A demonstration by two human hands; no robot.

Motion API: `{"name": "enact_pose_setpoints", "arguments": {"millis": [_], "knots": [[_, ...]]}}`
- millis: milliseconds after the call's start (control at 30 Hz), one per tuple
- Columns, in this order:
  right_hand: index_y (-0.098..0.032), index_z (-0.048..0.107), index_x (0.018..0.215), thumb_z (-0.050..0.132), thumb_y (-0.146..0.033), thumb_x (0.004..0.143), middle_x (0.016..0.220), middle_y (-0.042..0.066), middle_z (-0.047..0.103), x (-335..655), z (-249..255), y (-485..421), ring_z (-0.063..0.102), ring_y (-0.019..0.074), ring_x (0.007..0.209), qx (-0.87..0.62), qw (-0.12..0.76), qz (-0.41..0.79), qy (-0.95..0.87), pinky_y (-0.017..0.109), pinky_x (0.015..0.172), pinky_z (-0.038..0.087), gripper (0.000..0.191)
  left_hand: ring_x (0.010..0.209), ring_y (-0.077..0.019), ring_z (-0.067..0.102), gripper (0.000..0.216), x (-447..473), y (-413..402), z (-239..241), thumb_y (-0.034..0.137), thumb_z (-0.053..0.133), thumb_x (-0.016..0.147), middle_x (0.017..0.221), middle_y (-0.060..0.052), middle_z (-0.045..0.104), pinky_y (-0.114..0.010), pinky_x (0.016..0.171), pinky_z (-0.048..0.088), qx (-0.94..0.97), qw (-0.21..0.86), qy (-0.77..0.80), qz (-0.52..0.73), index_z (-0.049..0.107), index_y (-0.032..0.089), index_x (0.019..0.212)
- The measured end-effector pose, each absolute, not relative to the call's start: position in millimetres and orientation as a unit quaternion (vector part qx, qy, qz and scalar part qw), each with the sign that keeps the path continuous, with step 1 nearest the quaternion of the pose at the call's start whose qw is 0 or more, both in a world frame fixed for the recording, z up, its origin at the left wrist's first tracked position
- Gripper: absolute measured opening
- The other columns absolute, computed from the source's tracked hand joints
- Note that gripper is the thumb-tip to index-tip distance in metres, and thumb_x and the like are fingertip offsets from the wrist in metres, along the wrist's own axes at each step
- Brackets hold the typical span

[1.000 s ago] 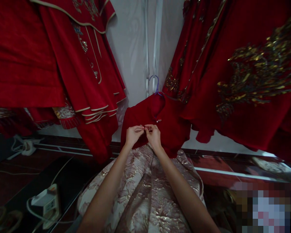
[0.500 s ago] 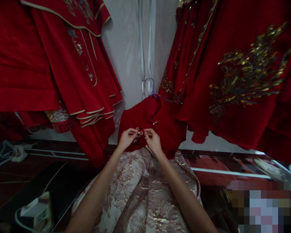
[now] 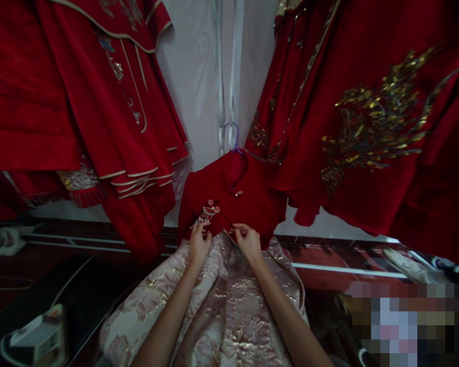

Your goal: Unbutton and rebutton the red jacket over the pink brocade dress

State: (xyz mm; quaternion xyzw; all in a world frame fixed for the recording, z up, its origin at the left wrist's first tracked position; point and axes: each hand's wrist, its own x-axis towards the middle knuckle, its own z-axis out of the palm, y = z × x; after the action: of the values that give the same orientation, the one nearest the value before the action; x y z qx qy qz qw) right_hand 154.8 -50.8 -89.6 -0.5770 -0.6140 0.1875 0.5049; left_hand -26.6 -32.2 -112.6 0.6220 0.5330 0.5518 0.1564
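Observation:
A short red jacket (image 3: 258, 204) hangs before me on a thin purple hanger (image 3: 236, 138). A pearl-and-gold brooch (image 3: 209, 210) with dangling beads sits on its left front, and a small beaded fastening (image 3: 238, 193) lies below the collar. My left hand (image 3: 201, 243) is just under the brooch, its curled fingers on the jacket near the dangling beads. To its right, my right hand (image 3: 249, 241) pinches at a second small beaded fastening (image 3: 231, 231) near the jacket's lower front. What lies between the left fingertips is partly hidden.
Red garments with pale piping (image 3: 137, 148) hang at the left; a red garment with gold sequin embroidery (image 3: 378, 122) hangs at the right. Shiny brocade fabric (image 3: 210, 306) spreads below my hands. A white device (image 3: 42, 336) with a cord rests at lower left. White rails (image 3: 348, 270) run low.
Both hands have left the brooch and moved down the jacket, the left below the brooch, the right to the lower beaded fastening. The view has shifted slightly.

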Motion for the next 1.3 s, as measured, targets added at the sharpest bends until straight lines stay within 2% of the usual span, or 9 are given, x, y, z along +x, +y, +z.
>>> {"name": "enact_pose_setpoints", "arguments": {"millis": [167,300,533,633,767,967,1067,1200,1300], "knots": [[-0.018,0.056,0.115,0.049,-0.023,0.078,0.08,0.004,0.063,147,-110,-48,0.058,0.0158,0.063,-0.576,0.517,0.157,-0.613,0.03,0.066,0.049,0.038,0.072,-0.0131,0.057,0.044,-27,-33,-114,0.011,0.053,0.072,0.102,-0.007,0.056,-0.029,0.068,0.051,0.599,0.144,0.555,0.559,0.052,0.022,0.114],[-0.018,0.06,0.097,0.051,-0.023,0.076,0.087,0.007,0.059,143,-118,-43,0.057,0.0169,0.07,-0.566,0.516,0.146,-0.626,0.032,0.069,0.05,0.024,0.069,-0.0121,0.056,0.035,-26,-32,-114,0.021,0.056,0.075,0.104,-0.007,0.055,-0.026,0.059,0.05,0.587,0.17,0.549,0.57,0.054,0.021,0.11],[-0.018,0.049,0.111,0.055,-0.021,0.072,0.105,0.01,0.057,137,-128,-38,0.058,0.0197,0.091,-0.539,0.546,0.18,-0.616,0.036,0.079,0.051,0.04,0.069,-0.011,0.058,0.027,-19,-29,-113,0.025,0.055,0.078,0.104,-0.007,0.06,-0.029,0.071,0.05,0.562,0.185,0.524,0.613,0.053,0.019,0.105],[-0.019,0.051,0.103,0.055,-0.018,0.07,0.099,0.008,0.059,135,-133,-31,0.059,0.0184,0.085,-0.529,0.56,0.203,-0.605,0.035,0.075,0.052,0.033,0.064,-0.0109,0.058,0.03,-17,-21,-110,0.029,0.058,0.076,0.101,-0.007,0.061,-0.028,0.065,0.051,0.555,0.195,0.532,0.609,0.054,0.018,0.104],[-0.02,0.052,0.098,0.058,-0.015,0.063,0.086,0.003,0.06,135,-134,-25,0.06,0.0167,0.076,-0.497,0.562,0.237,-0.617,0.031,0.066,0.053,0.036,0.065,-0.0133,0.06,0.023,-11,-9,-105,0.029,0.057,0.075,0.086,-0.005,0.064,-0.027,0.062,0.051,0.555,0.216,0.532,0.602,0.058,0.017,0.096],[-0.019,0.056,0.082,0.059,-0.015,0.06,0.068,-0.002,0.06,125,-103,-34,0.057,0.0124,0.059,-0.455,0.516,0.318,-0.653,0.024,0.056,0.048,0.023,0.077,-0.0172,0.064,0.018,-3,-13,-104,0.026,0.056,0.076,0.084,-0.005,0.067,-0.033,0.075,0.052,0.526,0.208,0.536,0.626,0.061,0.018,0.091],[-0.018,0.057,0.083,0.061,-0.018,0.061,0.071,-0.001,0.061,109,-76,-35,0.058,0.0122,0.061,-0.437,0.531,0.327,-0.649,0.023,0.057,0.048,0.023,0.083,-0.0174,0.064,0.017,-4,-22,-103,0.025,0.056,0.077,0.09,-0.006,0.067,-0.034,0.081,0.05,0.516,0.206,0.523,0.646,0.061,0.018,0.091],[-0.017,0.058,0.085,0.059,-0.017,0.063,0.087,0.004,0.06,91,-59,-24,0.059,0.0112,0.063,-0.459,0.556,0.284,-0.633,0.025,0.06,0.052,0.023,0.083,-0.0175,0.064,0.019,-8,-29,-98,0.027,0.056,0.077,0.09,-0.007,0.066,-0.031,0.076,0.051,0.486,0.218,0.515,0.672,0.06,0.017,0.093],[-0.016,0.058,0.091,0.056,-0.013,0.064,0.097,0.006,0.059,87,-63,-17,0.06,0.0102,0.065,-0.44,0.538,0.307,-0.65,0.024,0.06,0.054,0.028,0.081,-0.0172,0.064,0.022,-13,-29,-96,0.031,0.057,0.077,0.091,-0.009,0.067,-0.029,0.071,0.053,0.471,0.243,0.51,0.677,0.061,0.016,0.094]]}}
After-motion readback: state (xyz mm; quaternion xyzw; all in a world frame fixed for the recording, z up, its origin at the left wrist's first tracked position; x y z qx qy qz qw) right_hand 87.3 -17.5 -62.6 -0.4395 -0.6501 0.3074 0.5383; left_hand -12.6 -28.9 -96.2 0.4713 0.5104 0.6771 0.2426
